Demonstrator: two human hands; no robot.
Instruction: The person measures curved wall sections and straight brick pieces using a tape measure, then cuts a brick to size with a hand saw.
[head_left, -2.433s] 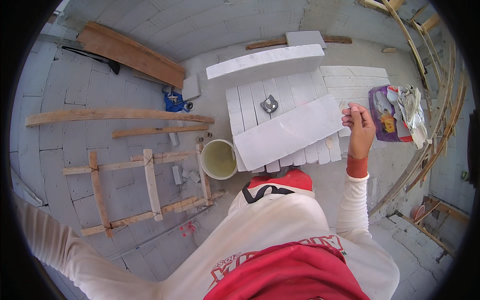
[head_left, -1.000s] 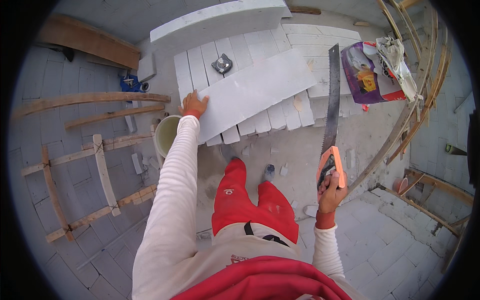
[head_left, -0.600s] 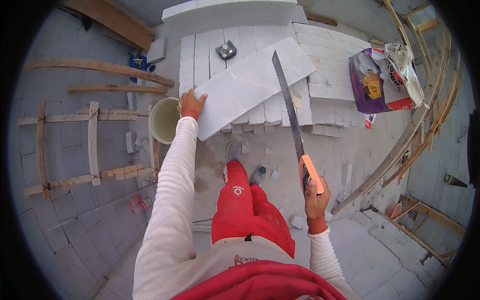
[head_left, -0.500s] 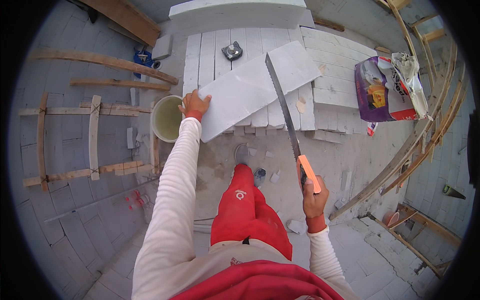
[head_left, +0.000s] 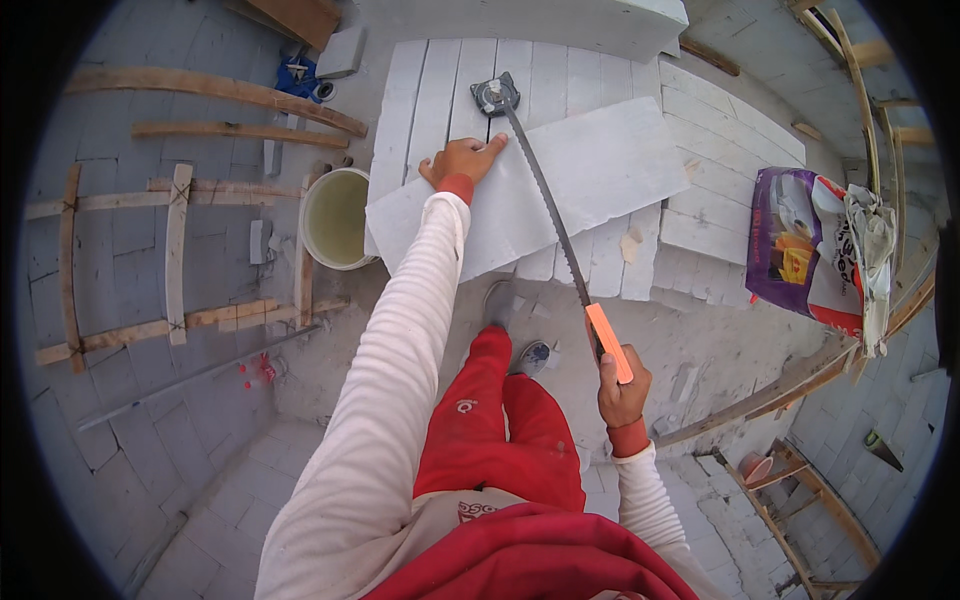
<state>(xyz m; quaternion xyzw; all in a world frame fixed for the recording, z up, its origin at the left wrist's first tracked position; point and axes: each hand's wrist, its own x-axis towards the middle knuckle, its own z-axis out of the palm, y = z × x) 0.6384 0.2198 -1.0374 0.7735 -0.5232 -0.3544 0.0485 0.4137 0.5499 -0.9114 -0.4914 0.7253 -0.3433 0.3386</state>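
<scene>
A pale grey-white block slab (head_left: 600, 160) lies slantwise across a bed of similar white blocks. My left hand (head_left: 465, 163) rests on it near its far edge, thumb and fingers apart, with the thumb close to the saw blade. My right hand (head_left: 624, 388) is closed round the orange handle of a hand saw (head_left: 553, 210). The long toothed blade runs away from me across the slab, its tip reaching a dark tape measure (head_left: 495, 95) on the blocks behind. I cannot tell whether the teeth touch the slab.
A white bucket of cloudy liquid (head_left: 337, 218) stands left of the blocks. A purple and white bag (head_left: 800, 245) stands at the right. Wooden frames (head_left: 178, 255) lean at the left, and curved timber (head_left: 760, 395) runs along the right. Small block pieces lie around my feet.
My left hand has moved from the slab's left end, beside the bucket, to its far edge near the blade. The saw now lies further left along the slab, its tip nearer the tape measure.
</scene>
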